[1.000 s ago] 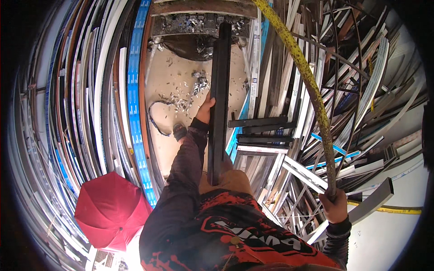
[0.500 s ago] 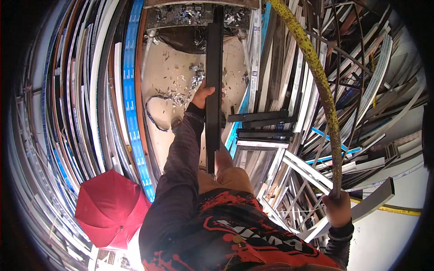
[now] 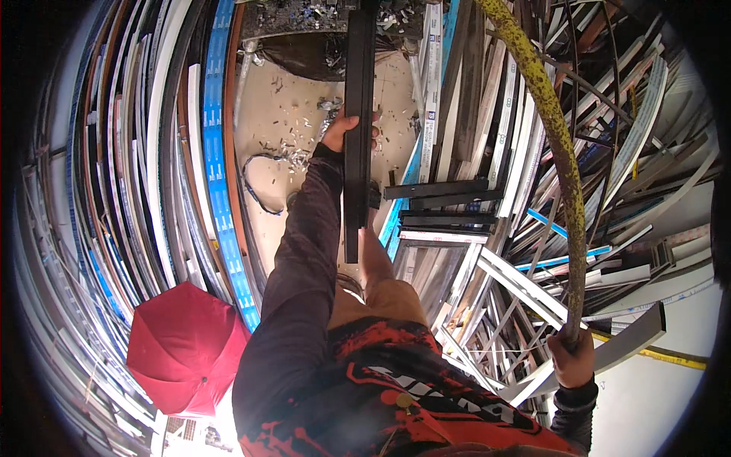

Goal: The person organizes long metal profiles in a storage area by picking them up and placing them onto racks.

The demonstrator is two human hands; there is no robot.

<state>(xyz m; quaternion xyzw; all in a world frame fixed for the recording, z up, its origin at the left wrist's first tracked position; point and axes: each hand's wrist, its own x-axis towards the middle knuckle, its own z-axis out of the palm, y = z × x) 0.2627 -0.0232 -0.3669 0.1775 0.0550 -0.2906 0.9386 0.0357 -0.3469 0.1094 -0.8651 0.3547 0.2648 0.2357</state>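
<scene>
A long black metal profile (image 3: 355, 183) runs lengthwise in front of my body, its near end above my knees. My left hand (image 3: 339, 132) is wrapped round it about midway, thumb on top. Its far end meets a dark workbench (image 3: 301, 23) littered with metal chips; a dark shape at the upper edge hides how it rests there. At the right, my right hand (image 3: 572, 356) grips the lower end of a long, curved lever bar (image 3: 560, 129) with worn yellow paint. The bar's far end leaves the view at the top.
Metal chips lie on the beige floor (image 3: 293, 99). Upright profiles (image 3: 164, 114) crowd the left side, with a red umbrella (image 3: 186, 350) near them. Cut black profiles (image 3: 449, 199) lie right of my legs, beside a jumbled heap of offcuts (image 3: 624, 228).
My left hand and the black profile have moved a little forward, away from my body. The lever bar has shifted slightly right, still in my right hand.
</scene>
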